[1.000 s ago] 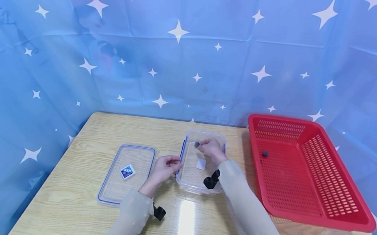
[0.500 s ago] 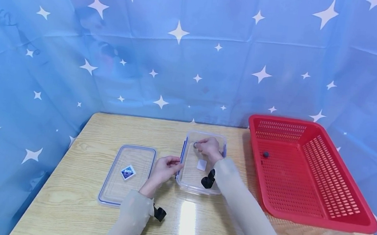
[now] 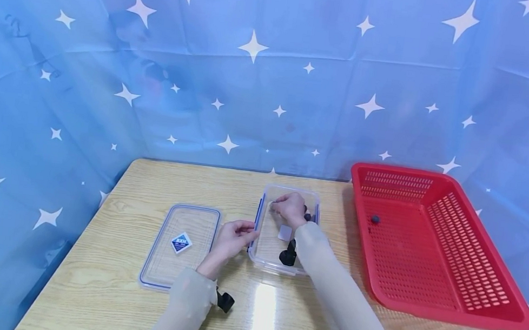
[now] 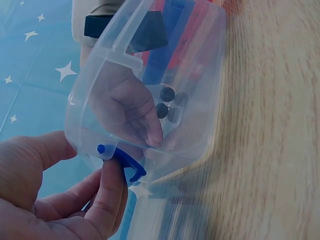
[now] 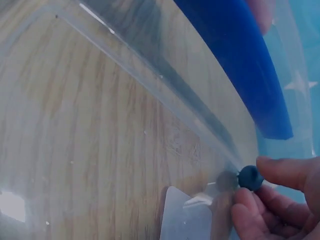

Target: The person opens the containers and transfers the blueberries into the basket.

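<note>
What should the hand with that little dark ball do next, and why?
Probably let go: the right hand pinches the small dark ball low inside the clear container, close to its floor, while the left hand holds the container's blue latch.

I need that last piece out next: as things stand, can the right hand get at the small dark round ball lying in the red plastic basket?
Probably yes. The small dark ball lies alone on the floor of the open-topped red basket, nothing over it. But the right hand is inside the clear plastic container, pinching another dark ball, so it is occupied.
</note>
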`<action>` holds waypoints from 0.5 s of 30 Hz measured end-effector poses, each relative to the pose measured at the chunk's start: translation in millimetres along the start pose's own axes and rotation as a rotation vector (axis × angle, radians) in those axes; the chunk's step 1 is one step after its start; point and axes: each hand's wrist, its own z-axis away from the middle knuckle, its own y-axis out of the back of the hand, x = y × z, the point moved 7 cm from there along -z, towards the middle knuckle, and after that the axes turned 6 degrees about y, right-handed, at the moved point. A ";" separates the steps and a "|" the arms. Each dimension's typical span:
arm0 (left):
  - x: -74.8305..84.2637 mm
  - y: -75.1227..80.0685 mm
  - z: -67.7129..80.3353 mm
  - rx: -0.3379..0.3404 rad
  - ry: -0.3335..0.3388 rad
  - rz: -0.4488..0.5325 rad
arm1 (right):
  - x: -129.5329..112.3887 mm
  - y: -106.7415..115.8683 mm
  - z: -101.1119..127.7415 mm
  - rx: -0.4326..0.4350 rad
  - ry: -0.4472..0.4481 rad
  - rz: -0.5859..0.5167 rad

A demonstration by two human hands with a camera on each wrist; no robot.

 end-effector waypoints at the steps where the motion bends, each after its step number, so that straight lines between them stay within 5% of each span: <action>1: 0.1 -0.1 0.1 0.001 0.003 0.001 | -0.7 -0.1 0.4 0.002 0.006 0.011; 15: -0.4 0.0 -0.2 0.003 0.003 -0.019 | -6.2 -3.2 3.8 -0.017 0.079 0.063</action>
